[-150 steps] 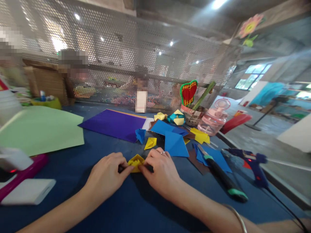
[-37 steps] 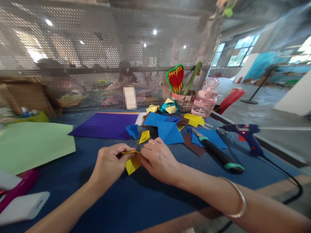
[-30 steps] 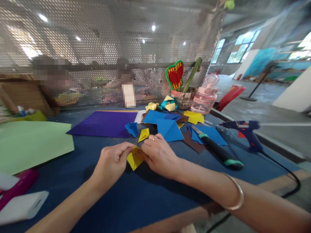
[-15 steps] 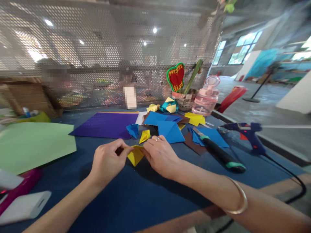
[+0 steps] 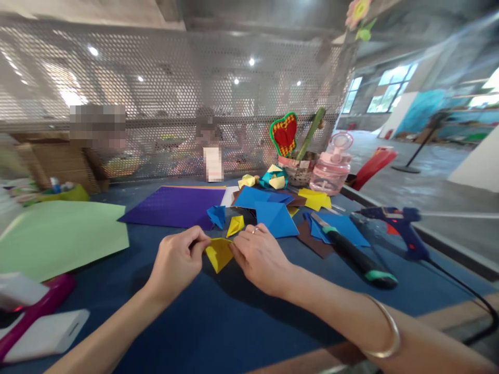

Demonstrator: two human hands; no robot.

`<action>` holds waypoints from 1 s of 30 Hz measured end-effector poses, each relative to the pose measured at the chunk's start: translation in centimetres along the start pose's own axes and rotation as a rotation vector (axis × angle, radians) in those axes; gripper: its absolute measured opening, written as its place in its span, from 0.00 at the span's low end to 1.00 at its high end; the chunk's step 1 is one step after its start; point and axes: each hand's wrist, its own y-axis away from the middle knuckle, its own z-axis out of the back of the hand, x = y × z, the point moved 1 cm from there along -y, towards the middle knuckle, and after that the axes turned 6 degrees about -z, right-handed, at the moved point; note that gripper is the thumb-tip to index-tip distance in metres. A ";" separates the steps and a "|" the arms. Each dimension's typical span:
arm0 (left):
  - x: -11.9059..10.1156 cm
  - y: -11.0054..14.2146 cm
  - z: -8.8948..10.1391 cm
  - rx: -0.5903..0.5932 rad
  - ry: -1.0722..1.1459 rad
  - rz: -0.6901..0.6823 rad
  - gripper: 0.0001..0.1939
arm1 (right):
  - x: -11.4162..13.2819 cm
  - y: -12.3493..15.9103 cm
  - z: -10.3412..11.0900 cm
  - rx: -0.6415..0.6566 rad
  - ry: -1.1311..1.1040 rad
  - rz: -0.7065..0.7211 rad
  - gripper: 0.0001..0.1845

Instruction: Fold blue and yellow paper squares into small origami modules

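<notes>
A small folded piece of yellow paper (image 5: 219, 255) hangs point down between my two hands, just above the blue table top. My left hand (image 5: 182, 262) pinches its left corner between thumb and forefinger. The right corner is in the closed fingers of my right hand (image 5: 260, 259), which wears a ring; its fingertips are partly hidden. Right behind the hands lie a folded yellow paper piece (image 5: 235, 226) and a folded blue paper piece (image 5: 217, 215). Flat blue paper squares (image 5: 276, 218) lie beyond my right hand.
Purple sheets (image 5: 167, 205) and a pale green sheet (image 5: 66, 234) lie left. On the right are a utility knife (image 5: 351, 254) with its blade out and a corded glue gun (image 5: 401, 223). A pink bottle (image 5: 330, 169) and basket (image 5: 298, 171) stand before a perforated metal screen (image 5: 163, 93).
The view has tilted up slightly, so everything sits a little lower in the picture. Both hands keep their pinch on the yellow paper, which looks nearly the same.
</notes>
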 end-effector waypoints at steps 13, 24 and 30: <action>2.6 -1.6 0.1 0.082 1.081 0.884 0.05 | -2.2 -1.1 0.2 -0.029 -0.241 -0.330 0.16; 2.6 -1.8 1.0 0.191 1.243 0.981 0.08 | -2.0 -1.0 -0.1 0.033 -0.296 -0.318 0.14; 2.7 -1.8 0.3 0.078 0.795 0.615 0.07 | -1.8 -1.0 0.0 0.051 -0.268 -0.319 0.16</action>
